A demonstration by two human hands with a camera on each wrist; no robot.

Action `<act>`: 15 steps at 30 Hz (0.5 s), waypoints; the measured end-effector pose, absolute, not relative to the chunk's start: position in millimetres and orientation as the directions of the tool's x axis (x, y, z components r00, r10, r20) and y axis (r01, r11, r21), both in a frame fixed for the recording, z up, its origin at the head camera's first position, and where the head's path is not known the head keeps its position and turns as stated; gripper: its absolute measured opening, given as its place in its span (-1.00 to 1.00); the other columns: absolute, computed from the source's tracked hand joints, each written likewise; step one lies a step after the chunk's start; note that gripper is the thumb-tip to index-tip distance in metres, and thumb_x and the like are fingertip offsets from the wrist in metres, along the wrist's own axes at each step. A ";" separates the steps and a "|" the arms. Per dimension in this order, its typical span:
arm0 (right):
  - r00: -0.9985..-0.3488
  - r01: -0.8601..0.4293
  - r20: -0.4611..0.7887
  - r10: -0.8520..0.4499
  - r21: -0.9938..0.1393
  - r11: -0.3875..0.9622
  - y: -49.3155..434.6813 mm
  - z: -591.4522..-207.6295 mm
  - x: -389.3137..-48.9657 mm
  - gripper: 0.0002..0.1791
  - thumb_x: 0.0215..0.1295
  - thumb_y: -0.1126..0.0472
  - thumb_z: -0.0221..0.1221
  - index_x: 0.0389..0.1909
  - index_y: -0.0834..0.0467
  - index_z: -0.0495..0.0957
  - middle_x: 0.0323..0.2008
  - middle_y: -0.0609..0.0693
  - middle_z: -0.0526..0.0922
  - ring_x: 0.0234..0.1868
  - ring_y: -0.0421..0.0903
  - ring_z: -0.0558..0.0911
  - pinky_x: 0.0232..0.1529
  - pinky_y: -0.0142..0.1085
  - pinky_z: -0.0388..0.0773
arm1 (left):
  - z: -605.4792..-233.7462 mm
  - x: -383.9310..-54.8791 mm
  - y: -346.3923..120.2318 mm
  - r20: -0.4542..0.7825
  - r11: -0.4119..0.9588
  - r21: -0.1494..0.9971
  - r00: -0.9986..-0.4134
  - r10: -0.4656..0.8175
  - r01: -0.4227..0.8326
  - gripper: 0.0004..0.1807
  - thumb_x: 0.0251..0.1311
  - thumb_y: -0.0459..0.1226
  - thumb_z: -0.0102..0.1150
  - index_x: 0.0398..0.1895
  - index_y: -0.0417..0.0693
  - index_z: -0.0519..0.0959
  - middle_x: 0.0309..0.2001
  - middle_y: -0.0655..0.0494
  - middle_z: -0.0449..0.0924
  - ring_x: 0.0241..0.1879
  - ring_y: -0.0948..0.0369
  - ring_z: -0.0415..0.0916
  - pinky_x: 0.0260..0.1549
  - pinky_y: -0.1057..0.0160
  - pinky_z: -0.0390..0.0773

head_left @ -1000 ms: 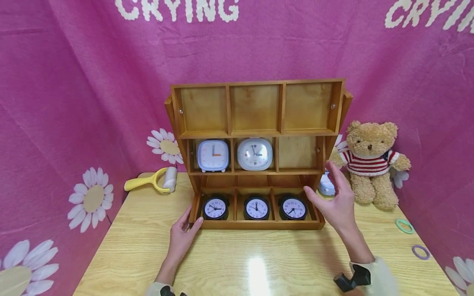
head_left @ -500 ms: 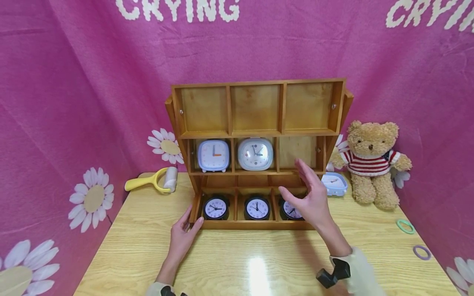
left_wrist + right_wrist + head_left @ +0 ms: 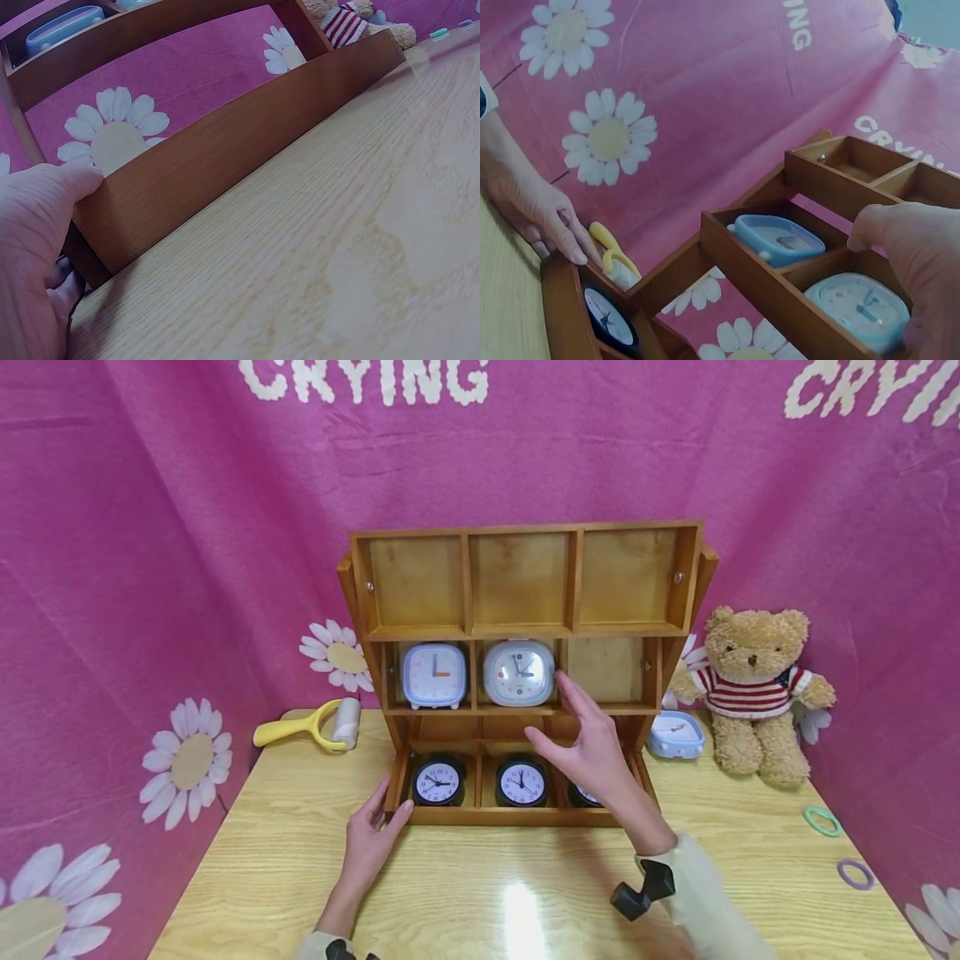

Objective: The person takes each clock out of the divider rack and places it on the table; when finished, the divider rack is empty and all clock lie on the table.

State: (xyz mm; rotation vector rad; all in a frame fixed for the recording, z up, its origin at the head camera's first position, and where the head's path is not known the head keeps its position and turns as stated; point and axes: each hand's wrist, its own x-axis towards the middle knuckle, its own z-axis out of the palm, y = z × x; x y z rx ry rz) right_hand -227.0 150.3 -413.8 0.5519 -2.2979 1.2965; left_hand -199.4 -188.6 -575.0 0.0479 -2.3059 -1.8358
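Observation:
A tiered wooden shelf [image 3: 525, 817] stands on the table, and my left hand [image 3: 370, 837] grips its lower left corner. In the left wrist view the thumb lies over the front board [image 3: 187, 180], with the other fingers round the side. My right hand [image 3: 592, 752] reaches up before the middle tier, thumb and fingers spread apart, holding nothing. Its fingertips come right at the edge of a pale rounded alarm clock [image 3: 519, 673] in the middle compartment. Left of that sits a blue-rimmed alarm clock [image 3: 434, 675]. Black round clocks [image 3: 521, 783] fill the bottom tier, the right one partly hidden by my right arm.
Right of the shelf a light-blue clock [image 3: 676, 734] lies face up. Behind it sits a teddy bear [image 3: 752, 693] in a striped shirt. Green [image 3: 822, 821] and purple [image 3: 855, 874] rings lie at the right edge. A yellow-handled lint roller [image 3: 311, 727] is at the left.
My right hand has moved left from the shelf's right side to the middle clock, uncovering the light-blue clock on the table. The left hand stays on the shelf corner.

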 end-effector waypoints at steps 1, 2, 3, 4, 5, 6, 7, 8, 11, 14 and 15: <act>-0.828 -0.534 0.545 -0.134 -0.692 0.485 148.2 -412.6 -229.1 -0.03 0.23 0.17 0.49 0.56 0.34 0.22 0.53 0.27 0.31 0.47 0.20 0.41 0.42 0.03 0.40 | -575.2 -199.5 -188.6 0.130 0.233 0.968 -0.981 -0.146 0.093 -0.25 0.35 -0.20 0.40 0.54 -0.18 0.36 0.50 -0.13 0.34 0.43 -0.05 0.34 0.41 -0.05 0.31; -0.835 -0.525 0.532 -0.141 -0.692 0.495 146.0 -411.1 -230.5 -0.02 0.24 0.16 0.48 0.57 0.36 0.20 0.54 0.29 0.29 0.49 0.21 0.38 0.43 0.06 0.38 | -575.3 -199.6 -188.5 0.129 0.235 0.968 -0.981 -0.146 0.092 -0.25 0.35 -0.20 0.40 0.54 -0.18 0.36 0.50 -0.13 0.34 0.43 -0.05 0.34 0.41 -0.06 0.31; -0.841 -0.515 0.520 -0.148 -0.689 0.509 143.9 -409.9 -231.9 -0.02 0.26 0.15 0.47 0.57 0.38 0.18 0.55 0.31 0.26 0.51 0.22 0.34 0.45 0.08 0.36 | -575.6 -199.6 -188.5 0.129 0.238 0.967 -0.981 -0.147 0.091 -0.25 0.35 -0.20 0.40 0.54 -0.19 0.36 0.50 -0.13 0.34 0.43 -0.06 0.33 0.41 -0.06 0.31; -0.847 -0.507 0.509 -0.155 -0.683 0.525 141.8 -409.1 -233.5 -0.01 0.28 0.13 0.45 0.58 0.39 0.15 0.55 0.33 0.23 0.53 0.23 0.30 0.46 0.10 0.33 | -575.7 -199.6 -188.4 0.129 0.240 0.966 -0.981 -0.147 0.091 -0.25 0.35 -0.20 0.40 0.54 -0.19 0.35 0.50 -0.12 0.34 0.43 -0.06 0.33 0.41 -0.06 0.31; -0.852 -0.499 0.499 -0.162 -0.676 0.542 139.8 -407.9 -234.3 0.00 0.28 0.12 0.45 0.58 0.40 0.13 0.56 0.34 0.21 0.55 0.24 0.28 0.48 0.12 0.30 | -575.8 -199.6 -188.3 0.129 0.244 0.965 -0.980 -0.148 0.091 -0.25 0.35 -0.20 0.41 0.54 -0.19 0.35 0.50 -0.13 0.33 0.43 -0.07 0.33 0.41 -0.07 0.31; -0.854 -0.493 0.492 -0.167 -0.668 0.558 138.1 -407.2 -235.4 0.01 0.29 0.10 0.44 0.59 0.39 0.11 0.56 0.35 0.20 0.56 0.25 0.26 0.49 0.14 0.27 | -576.0 -199.6 -188.2 0.130 0.247 0.965 -0.980 -0.148 0.090 -0.25 0.35 -0.19 0.41 0.54 -0.19 0.36 0.50 -0.13 0.33 0.44 -0.07 0.32 0.41 -0.08 0.32; -0.858 -0.485 0.485 -0.168 -0.660 0.574 136.4 -406.3 -235.8 0.02 0.30 0.09 0.43 0.59 0.39 0.10 0.57 0.35 0.19 0.57 0.26 0.23 0.50 0.16 0.25 | -576.2 -199.7 -188.2 0.131 0.251 0.964 -0.980 -0.148 0.091 -0.25 0.35 -0.19 0.41 0.54 -0.19 0.36 0.50 -0.13 0.33 0.44 -0.08 0.31 0.41 -0.08 0.32; -0.861 -0.477 0.480 -0.167 -0.652 0.589 135.0 -405.4 -236.2 0.03 0.31 0.07 0.43 0.60 0.38 0.09 0.58 0.34 0.18 0.57 0.25 0.21 0.51 0.16 0.23 | -576.1 -199.8 -188.2 0.133 0.252 0.963 -0.980 -0.149 0.092 -0.24 0.34 -0.19 0.41 0.54 -0.19 0.36 0.50 -0.13 0.33 0.44 -0.08 0.31 0.40 -0.08 0.32; -0.856 -0.478 0.493 -0.156 -0.641 0.601 131.5 -403.5 -238.0 0.02 0.29 0.08 0.43 0.60 0.36 0.10 0.56 0.33 0.22 0.56 0.25 0.25 0.49 0.16 0.26 | -576.3 -200.1 -188.3 0.134 0.250 0.964 -0.979 -0.152 0.093 -0.24 0.33 -0.20 0.42 0.53 -0.20 0.36 0.49 -0.13 0.34 0.43 -0.08 0.32 0.40 -0.08 0.33; -0.831 -0.505 0.537 -0.144 -0.620 0.600 127.0 -402.1 -243.1 -0.05 0.25 0.13 0.45 0.56 0.34 0.20 0.47 0.31 0.37 0.47 0.23 0.39 0.44 0.15 0.36 | -576.2 -200.2 -189.0 0.133 0.249 0.964 -0.979 -0.153 0.092 -0.24 0.33 -0.19 0.42 0.53 -0.19 0.37 0.49 -0.14 0.34 0.44 -0.08 0.32 0.40 -0.07 0.33; -0.820 -0.514 0.553 -0.143 -0.604 0.609 125.0 -402.1 -245.6 -0.06 0.24 0.14 0.46 0.54 0.34 0.22 0.44 0.30 0.40 0.44 0.23 0.41 0.43 0.16 0.39 | -576.1 -200.1 -189.3 0.133 0.248 0.964 -0.979 -0.155 0.092 -0.25 0.34 -0.18 0.42 0.53 -0.18 0.37 0.50 -0.13 0.34 0.44 -0.08 0.32 0.40 -0.07 0.32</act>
